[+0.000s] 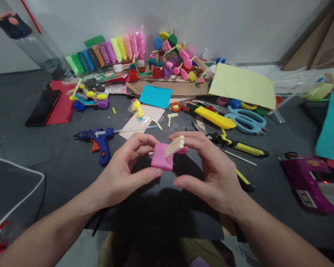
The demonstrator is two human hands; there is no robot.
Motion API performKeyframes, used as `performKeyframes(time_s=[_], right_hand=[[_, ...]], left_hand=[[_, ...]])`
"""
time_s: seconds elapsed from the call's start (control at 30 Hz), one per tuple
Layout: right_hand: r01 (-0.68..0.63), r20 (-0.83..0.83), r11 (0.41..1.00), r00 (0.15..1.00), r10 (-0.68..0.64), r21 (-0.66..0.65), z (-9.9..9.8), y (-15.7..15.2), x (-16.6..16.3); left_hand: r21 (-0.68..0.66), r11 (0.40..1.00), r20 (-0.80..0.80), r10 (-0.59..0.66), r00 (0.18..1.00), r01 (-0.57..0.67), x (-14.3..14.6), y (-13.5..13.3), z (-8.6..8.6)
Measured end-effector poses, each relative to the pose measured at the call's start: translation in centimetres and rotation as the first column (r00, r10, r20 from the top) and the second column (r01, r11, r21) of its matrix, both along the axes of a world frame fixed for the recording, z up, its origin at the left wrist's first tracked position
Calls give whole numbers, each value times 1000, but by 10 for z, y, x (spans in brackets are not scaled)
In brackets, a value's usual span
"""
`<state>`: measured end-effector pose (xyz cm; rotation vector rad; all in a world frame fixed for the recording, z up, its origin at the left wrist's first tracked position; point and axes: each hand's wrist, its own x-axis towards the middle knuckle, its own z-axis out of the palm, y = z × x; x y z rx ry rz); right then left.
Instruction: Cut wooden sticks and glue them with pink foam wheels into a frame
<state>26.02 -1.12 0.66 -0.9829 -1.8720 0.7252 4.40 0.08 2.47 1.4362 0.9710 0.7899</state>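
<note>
My left hand (130, 167) grips a pink clay block (160, 159) between thumb and fingers, above the dark table. A small bundle of pale wooden sticks (174, 146) stands out of the block, tilted up and to the right. Behind the sticks shows another small pink piece (183, 150); whether it joins the block I cannot tell. My right hand (208, 167) curves round the right side with thumb and fingers apart. Its fingertips are close behind the sticks, and contact there cannot be made out.
Left of my hands lies a blue hot glue gun (100, 139). Yellow-handled pliers (239, 146), a yellow utility knife (215, 116) and blue scissors (247, 118) lie to the right. Farther back are clay packets (108, 52) and colourful clay models (172, 63). A purple device (308, 181) sits far right.
</note>
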Motion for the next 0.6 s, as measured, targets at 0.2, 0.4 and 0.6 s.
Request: performKeyframes(time_s=[0.2, 0.4, 0.6], right_hand=[[-7, 83, 996, 997, -1, 90, 0, -2, -4], [2, 93, 989, 996, -16, 146, 0, -3, -4], [0, 119, 981, 993, -23, 192, 2, -4, -2]], left_hand=[[-64, 995, 80, -68, 994, 73, 4, -3, -5], [8, 999, 46, -49, 998, 49, 2, -2, -8], [39, 998, -4, -54, 999, 54, 3, 0, -11]])
